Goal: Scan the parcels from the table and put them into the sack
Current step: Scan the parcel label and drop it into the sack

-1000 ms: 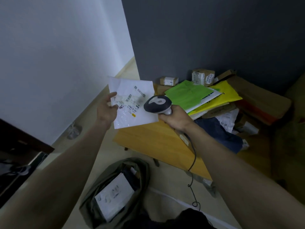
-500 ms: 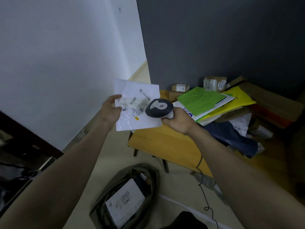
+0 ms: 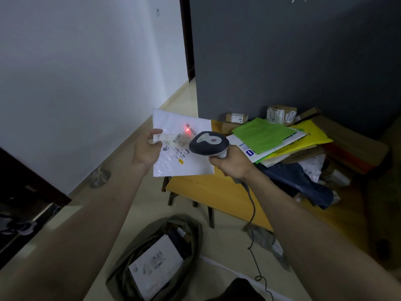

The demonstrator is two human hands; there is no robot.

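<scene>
My left hand [image 3: 148, 148] pinches the left edge of a white mailer parcel [image 3: 180, 127], held flat in the air over the table's left corner. My right hand [image 3: 232, 162] grips a dark handheld scanner [image 3: 208, 144], its head aimed at the parcel's label. A red scan dot glows on the label near the barcode. Below, an olive sack [image 3: 191, 240] lies open on the floor with a white parcel [image 3: 155, 263] inside it. The yellow wooden table [image 3: 208, 192] holds a heap of parcels, topped by a green mailer [image 3: 262, 132] and a yellow mailer [image 3: 312, 135].
Small cardboard boxes [image 3: 281, 115] stand at the table's back against the dark wall. A dark blue bag [image 3: 297, 181] and brown cartons [image 3: 351, 146] lie to the right. The scanner's cable [image 3: 252, 213] hangs down to the floor. A white wall runs along the left.
The red scan dot now shows on the label; it was absent before. The view has shifted left and upward, while both hands keep the parcel and scanner close together.
</scene>
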